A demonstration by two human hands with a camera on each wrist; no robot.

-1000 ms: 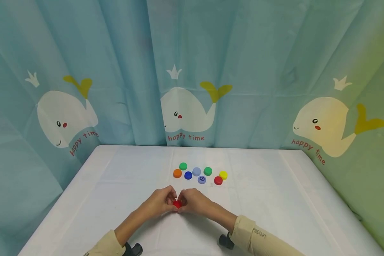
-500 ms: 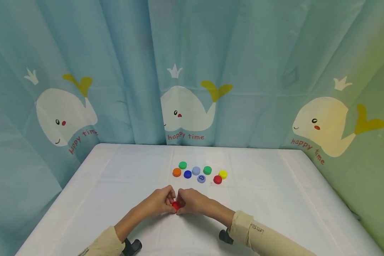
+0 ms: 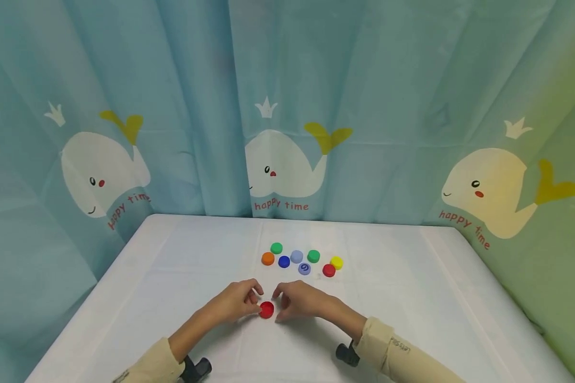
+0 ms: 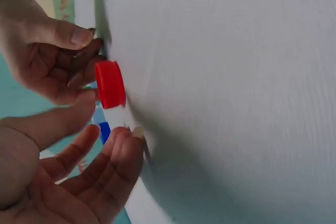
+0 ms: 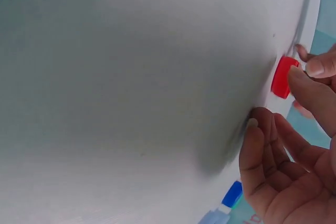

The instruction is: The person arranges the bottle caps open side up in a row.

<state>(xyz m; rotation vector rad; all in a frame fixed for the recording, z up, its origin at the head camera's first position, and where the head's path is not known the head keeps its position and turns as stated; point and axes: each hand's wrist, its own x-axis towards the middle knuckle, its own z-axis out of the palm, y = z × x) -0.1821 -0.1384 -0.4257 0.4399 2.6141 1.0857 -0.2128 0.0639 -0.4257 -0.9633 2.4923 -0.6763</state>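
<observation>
A red bottle cap lies on the white table between the two hands, its hollow side facing up. To its left is the left hand, fingers loosely bent and apart, with the thumb tip right at the cap's rim. The right hand stays a little to the right of the cap, thumb and fingers spread, holding nothing. In the left wrist view the ridged side of the red cap shows just past the left thumb. The right wrist view has the red cap beyond the right hand's fingertips.
Behind the hands lies a loose group of bottle caps, among them an orange cap, a dark blue cap, a spiral-marked cap, a second red cap and a yellow cap. A whale-print curtain surrounds the table.
Both hands held the red cap earlier; their fingers have since loosened and it lies on the table. The right hand has drawn away to the right. The other caps keep their arrangement.
</observation>
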